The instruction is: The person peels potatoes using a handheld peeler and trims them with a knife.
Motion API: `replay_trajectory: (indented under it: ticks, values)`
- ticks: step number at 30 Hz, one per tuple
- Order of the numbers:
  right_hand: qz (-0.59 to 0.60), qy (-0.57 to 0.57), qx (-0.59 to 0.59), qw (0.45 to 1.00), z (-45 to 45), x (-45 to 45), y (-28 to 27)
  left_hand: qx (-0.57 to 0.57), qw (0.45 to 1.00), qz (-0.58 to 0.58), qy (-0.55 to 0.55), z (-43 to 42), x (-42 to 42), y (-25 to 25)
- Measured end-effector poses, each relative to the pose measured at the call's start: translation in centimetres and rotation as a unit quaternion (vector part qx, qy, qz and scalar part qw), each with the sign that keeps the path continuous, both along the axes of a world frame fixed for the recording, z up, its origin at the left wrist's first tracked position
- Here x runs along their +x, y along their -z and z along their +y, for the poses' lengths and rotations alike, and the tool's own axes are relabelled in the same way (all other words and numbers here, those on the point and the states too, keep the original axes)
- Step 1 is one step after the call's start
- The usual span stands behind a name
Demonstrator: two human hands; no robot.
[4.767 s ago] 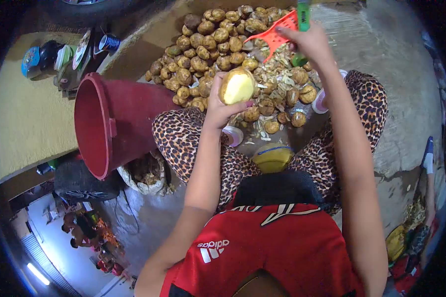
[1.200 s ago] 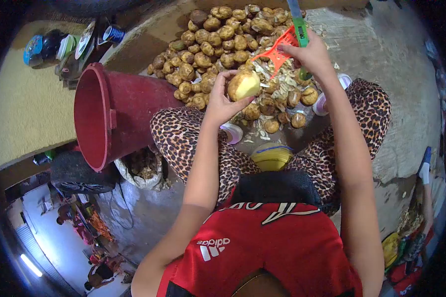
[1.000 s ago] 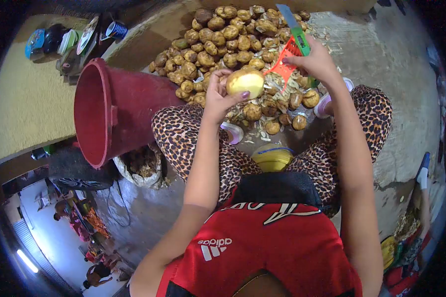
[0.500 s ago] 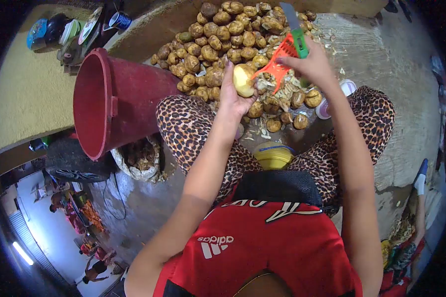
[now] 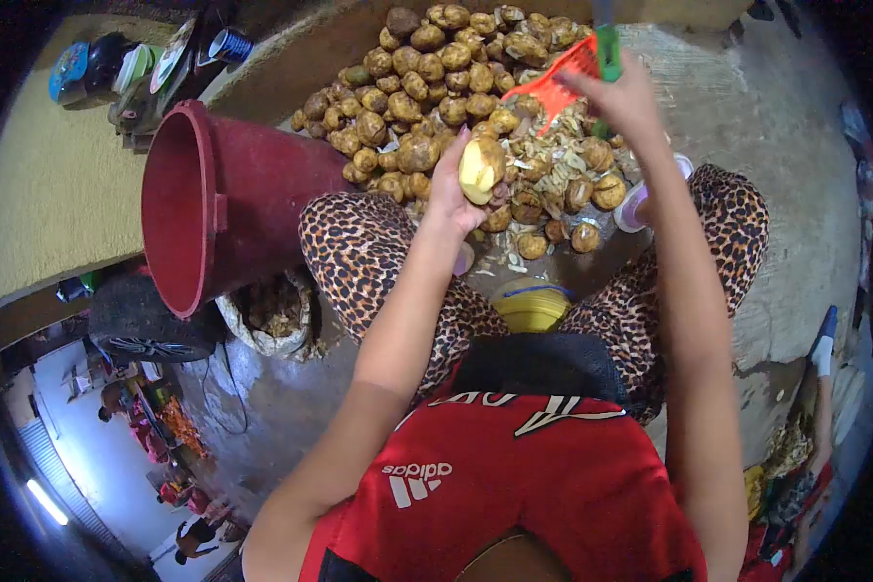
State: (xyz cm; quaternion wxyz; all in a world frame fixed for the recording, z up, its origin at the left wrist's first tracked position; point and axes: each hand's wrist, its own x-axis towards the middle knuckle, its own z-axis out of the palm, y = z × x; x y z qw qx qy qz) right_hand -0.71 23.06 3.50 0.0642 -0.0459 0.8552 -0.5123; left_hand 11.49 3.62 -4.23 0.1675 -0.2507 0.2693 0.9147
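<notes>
My left hand (image 5: 454, 192) is wrapped round a partly peeled potato (image 5: 481, 171), with pale flesh showing on its left side and brown skin on the right. Up and to the right, my right hand (image 5: 623, 95) grips an orange peeler (image 5: 557, 85) together with a green-handled knife (image 5: 607, 54). The peeler is apart from the potato. Beyond both hands lies a large heap of brown potatoes (image 5: 427, 82), with pale peelings (image 5: 553, 160) scattered over its right part.
A red bucket (image 5: 262, 199) lies tilted left of my knee, beside a white sack (image 5: 286, 339). Between my legs sits a yellow container (image 5: 533, 310). A tyre (image 5: 150, 325) and several distant people (image 5: 199, 538) are at the lower left; another person's arm (image 5: 824, 407) shows at the right.
My right hand has moved up and away from the potato with the peeler and knife. The potato has turned in my left hand, now showing brown skin on its right side.
</notes>
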Motion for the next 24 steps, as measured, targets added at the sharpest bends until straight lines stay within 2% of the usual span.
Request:
replay_trajectory:
  ticks: [3,4,7,10,11,13,15,21,22,24]
  values:
    - [0.234,-0.051,0.075,0.968,-0.7,1.4,1.7,-0.012,1.000,0.008,-0.025,-0.1,-0.2,0.4]
    - [0.233,-0.036,0.083,0.968,-0.7,1.3,1.9,-0.027,0.999,0.015,-0.037,-0.1,-0.2,0.4]
    - [0.055,-0.058,-0.011,0.997,-0.6,1.3,0.9,-0.021,0.998,-0.002,-0.059,0.0,-0.2,0.1]
    - [-0.055,-0.118,-0.034,0.991,-2.2,3.5,-0.1,-0.012,0.997,-0.036,-0.071,0.7,-0.4,-0.8]
    - [0.054,-0.139,-0.026,0.988,-2.4,3.5,1.0,-0.013,0.996,-0.048,-0.076,1.0,-0.4,-1.0]
    - [0.268,-0.176,-0.010,0.947,-3.6,3.8,2.7,0.001,0.997,-0.008,-0.078,1.1,-0.6,-0.7]
    - [0.105,-0.152,-0.009,0.983,-3.1,3.8,2.4,-0.013,0.998,0.019,-0.054,0.9,-0.5,-0.7]
    - [-0.060,-0.135,-0.034,0.988,-2.1,2.8,0.6,-0.031,0.998,0.027,-0.051,1.3,-1.4,-1.0]
    - [0.028,-0.091,0.020,0.995,-1.7,2.1,0.6,-0.027,0.998,0.032,-0.049,1.2,-1.3,-0.7]
    - [0.203,-0.001,0.127,0.971,0.5,-0.2,1.1,-0.050,0.996,0.036,-0.061,0.3,-0.7,0.1]
